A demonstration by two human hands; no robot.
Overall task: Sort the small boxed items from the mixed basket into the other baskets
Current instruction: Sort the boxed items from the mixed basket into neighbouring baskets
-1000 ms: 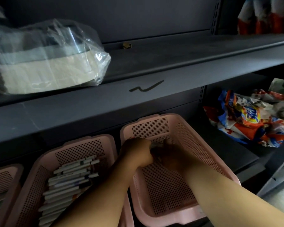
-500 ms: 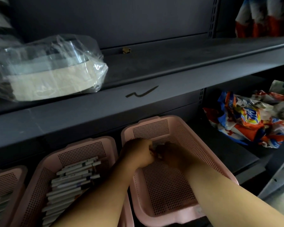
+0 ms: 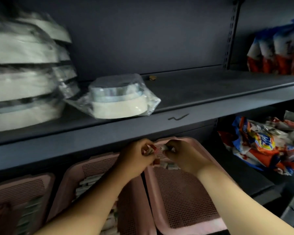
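Three pink perforated baskets stand in a row on the lower shelf. My left hand [image 3: 137,158] and my right hand [image 3: 185,155] are raised over the far end of the right basket [image 3: 185,197]. The left hand grips a few small boxes with red ends [image 3: 148,150]. Small pale boxes [image 3: 166,148] are pinched in the right hand. A few more small boxes [image 3: 170,165] lie at the back of that basket, below my hands. Rows of flat white boxes fill the middle basket [image 3: 95,168], partly hidden by my left forearm. The left basket [image 3: 22,185] holds more boxes, blurred.
The grey upper shelf edge [image 3: 109,131] hangs just above my hands. On it sit plastic-wrapped round containers [image 3: 119,97] and a tall stack at left [image 3: 24,73]. Colourful detergent bags [image 3: 261,143] lie right of the baskets, more bags [image 3: 277,53] stand on the upper shelf.
Both hands have risen from the bottom of the right basket with small boxes in them. The view has tilted upward and shows more of the upper shelf.
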